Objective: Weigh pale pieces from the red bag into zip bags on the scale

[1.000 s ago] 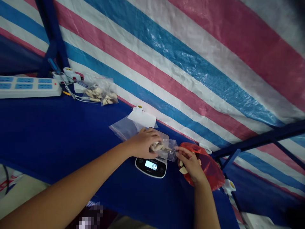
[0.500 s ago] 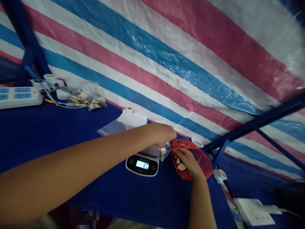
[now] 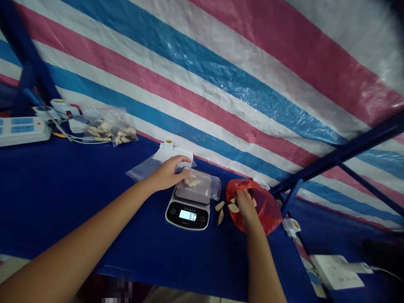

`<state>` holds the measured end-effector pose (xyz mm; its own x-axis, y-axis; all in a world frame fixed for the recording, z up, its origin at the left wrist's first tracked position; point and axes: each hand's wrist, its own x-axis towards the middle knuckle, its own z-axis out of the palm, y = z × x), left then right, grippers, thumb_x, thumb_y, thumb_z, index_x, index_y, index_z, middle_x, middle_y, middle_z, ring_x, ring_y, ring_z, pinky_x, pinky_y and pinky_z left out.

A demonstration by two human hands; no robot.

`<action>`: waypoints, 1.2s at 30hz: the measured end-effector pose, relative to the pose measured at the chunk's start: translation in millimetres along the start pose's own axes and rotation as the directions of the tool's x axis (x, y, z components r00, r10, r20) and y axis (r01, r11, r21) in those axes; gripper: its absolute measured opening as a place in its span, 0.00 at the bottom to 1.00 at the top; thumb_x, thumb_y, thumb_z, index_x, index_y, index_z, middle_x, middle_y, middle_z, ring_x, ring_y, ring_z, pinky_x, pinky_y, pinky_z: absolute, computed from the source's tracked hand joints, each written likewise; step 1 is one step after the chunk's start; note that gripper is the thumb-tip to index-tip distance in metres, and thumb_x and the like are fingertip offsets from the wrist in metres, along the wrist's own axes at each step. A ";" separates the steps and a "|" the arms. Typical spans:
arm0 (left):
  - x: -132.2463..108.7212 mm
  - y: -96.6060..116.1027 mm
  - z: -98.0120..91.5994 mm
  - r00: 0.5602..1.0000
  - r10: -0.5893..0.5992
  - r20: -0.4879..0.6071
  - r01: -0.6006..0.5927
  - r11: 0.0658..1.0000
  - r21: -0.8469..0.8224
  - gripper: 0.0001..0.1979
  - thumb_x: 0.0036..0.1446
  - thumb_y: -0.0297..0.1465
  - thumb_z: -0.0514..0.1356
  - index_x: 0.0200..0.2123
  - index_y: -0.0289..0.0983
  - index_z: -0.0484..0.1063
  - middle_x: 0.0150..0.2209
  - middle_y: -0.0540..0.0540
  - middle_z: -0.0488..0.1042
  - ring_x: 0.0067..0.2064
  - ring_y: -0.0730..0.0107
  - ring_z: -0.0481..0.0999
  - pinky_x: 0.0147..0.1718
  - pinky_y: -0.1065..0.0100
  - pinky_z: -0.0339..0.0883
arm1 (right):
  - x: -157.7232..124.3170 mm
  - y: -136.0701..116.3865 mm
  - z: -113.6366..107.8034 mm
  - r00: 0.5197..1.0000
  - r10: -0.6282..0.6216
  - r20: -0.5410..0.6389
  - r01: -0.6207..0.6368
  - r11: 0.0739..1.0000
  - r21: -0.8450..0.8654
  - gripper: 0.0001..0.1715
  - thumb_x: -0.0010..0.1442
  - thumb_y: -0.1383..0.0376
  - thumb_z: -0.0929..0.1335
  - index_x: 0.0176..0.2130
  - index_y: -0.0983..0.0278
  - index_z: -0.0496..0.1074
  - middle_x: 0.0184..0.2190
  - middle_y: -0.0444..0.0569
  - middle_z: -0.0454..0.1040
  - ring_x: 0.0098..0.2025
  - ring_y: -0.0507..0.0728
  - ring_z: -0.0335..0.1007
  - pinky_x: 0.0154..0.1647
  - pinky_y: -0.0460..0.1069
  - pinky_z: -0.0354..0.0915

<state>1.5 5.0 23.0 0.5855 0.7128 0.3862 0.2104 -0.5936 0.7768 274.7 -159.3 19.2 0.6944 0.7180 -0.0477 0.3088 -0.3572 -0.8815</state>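
Left hand (image 3: pixel 170 173): loosely spread, thumb and fingers parted, gripping nothing that shows; poised at the near end of a small clear plastic bag (image 3: pixel 204 185), thumb close over the contents, contact hard to tell.
Right hand (image 3: pixel 245 204): reaching down into a thin, translucent red plastic bag (image 3: pixel 268 212); fingertips hidden inside, so cannot tell how far closed or whether holding anything.
Clear bag: lying flat just right of the left hand, one end extending toward the right hand; bearing a small cluster of pale, irregular slices (image 3: pixel 192 182).
Scale: white, rounded, with a black front panel (image 3: pixel 187 216); set under the clear bag, below and right of the left hand; lit display (image 3: pixel 188 216) showing dark digits, too blurred to read surely.
Loose pieces: one pale slice (image 3: pixel 220 205) and one darker-edged slice (image 3: pixel 220 217), lying between the scale and the right hand.
Red bag's contents: more cream-coloured slices (image 3: pixel 233 208), visible just left of the right hand.
Beyond the left hand: white paper sheet (image 3: pixel 176 154) and flat, clear plastic sheeting (image 3: pixel 139 169).
Far left of the left hand: clear bags filled with pale pieces (image 3: pixel 102 130), beside a white power strip with blue sockets (image 3: pixel 23 128).
Beneath both hands: dark blue tabletop (image 3: pixel 139 240).
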 end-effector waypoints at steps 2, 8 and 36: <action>-7.8 -6.1 5.3 0.986 -0.040 -0.164 0.037 0.999 -0.020 0.14 0.62 0.41 0.59 0.47 0.40 0.72 0.49 0.43 0.77 0.51 0.62 0.75 0.50 0.60 0.68 | -1.0 -2.7 0.6 0.999 0.032 -0.040 -0.033 0.999 -0.013 0.15 0.56 0.50 0.65 0.28 0.57 0.68 0.17 0.44 0.69 0.22 0.58 0.67 0.23 0.50 0.60; -16.3 -4.6 9.9 0.962 0.071 -0.265 -0.063 0.997 0.041 0.05 0.62 0.34 0.58 0.38 0.39 0.71 0.36 0.48 0.76 0.39 0.68 0.73 0.40 0.65 0.67 | 3.4 0.5 -0.9 0.992 -0.009 -0.127 -0.016 0.981 -0.193 0.23 0.58 0.42 0.65 0.29 0.58 0.69 0.20 0.50 0.73 0.24 0.61 0.69 0.28 0.53 0.63; -16.9 -3.4 10.1 0.971 0.060 -0.233 -0.050 0.998 0.049 0.04 0.60 0.31 0.59 0.33 0.38 0.71 0.29 0.51 0.72 0.29 0.74 0.66 0.30 0.69 0.60 | -47.4 -27.0 -69.7 0.555 -0.280 0.783 0.082 0.955 0.284 0.20 0.42 0.55 0.81 0.30 0.63 0.76 0.33 0.51 0.74 0.32 0.56 0.71 0.32 0.49 0.66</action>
<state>-1.2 -8.8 8.8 0.3987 0.7433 0.5371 0.2195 -0.6460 0.7311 278.8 -225.4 78.0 -0.2101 0.9664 -0.1478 0.1674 -0.1134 -0.9793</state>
